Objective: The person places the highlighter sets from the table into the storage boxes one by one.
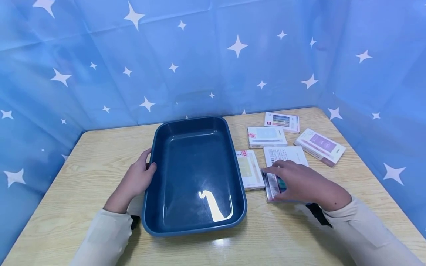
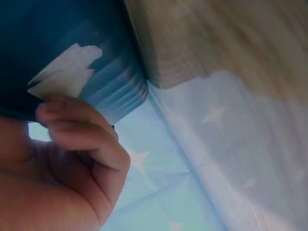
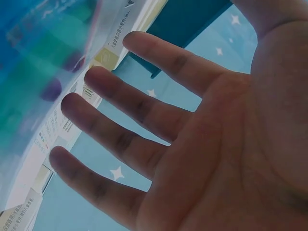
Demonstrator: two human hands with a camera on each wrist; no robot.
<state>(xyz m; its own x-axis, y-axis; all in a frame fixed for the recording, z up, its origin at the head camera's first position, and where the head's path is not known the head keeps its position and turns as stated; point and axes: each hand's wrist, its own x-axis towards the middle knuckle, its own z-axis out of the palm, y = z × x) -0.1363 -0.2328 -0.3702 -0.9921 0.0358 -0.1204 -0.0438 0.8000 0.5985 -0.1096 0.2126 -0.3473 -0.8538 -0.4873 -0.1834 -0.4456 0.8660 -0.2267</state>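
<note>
A deep dark-blue plastic tray [image 1: 196,162] stands on the table. My left hand [image 1: 138,179] grips its left side, thumb at the rim and bent fingers against the outer wall, where a torn white sticker [image 2: 67,74] shows. Over a clear-fronted flat pack [image 1: 272,186] lies my right hand [image 1: 301,183], thumb and fingers spread across it. Green and purple contents [image 3: 57,45] show through the plastic in the right wrist view; their kind is unclear. Those fingers look nearly straight. A white box with printed text [image 1: 296,153] lies just beyond, partly covered by the hand.
Between tray and pack lies a yellow-labelled box [image 1: 247,170]. Farther back are a blue-labelled box [image 1: 267,136] and a windowed box of pens [image 1: 283,122]. A purple-labelled box [image 1: 321,145] lies near the table's right edge. Blue starry cloth [image 1: 199,74] hangs behind.
</note>
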